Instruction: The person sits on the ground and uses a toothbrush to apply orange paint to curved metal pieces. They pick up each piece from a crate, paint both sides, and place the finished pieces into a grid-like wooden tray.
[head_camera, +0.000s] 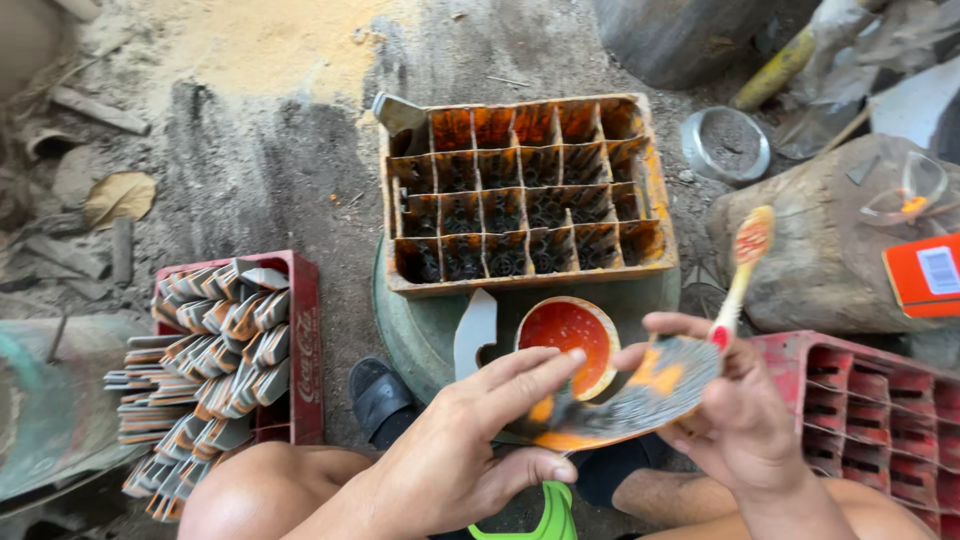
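My left hand (470, 440) grips one end of a flat grey metal blade (640, 395) smeared with orange paint. My right hand (735, 415) supports the blade's other end and also holds a toothbrush (742, 268) with orange-stained bristles pointing up. Just beyond the blade sits a small bowl of orange-red paint (568, 335). Behind it an orange compartmented crate (655, 190) rests on a round green base (420, 330), its cells dark and paint-stained.
A red crate (305, 330) at left holds several stacked metal blades with orange marks. Another red crate (870, 395) lies at right. A log (810, 250), a metal bowl (727, 145), an orange box (920, 275) and a black sandal (380, 400) surround me on dirt ground.
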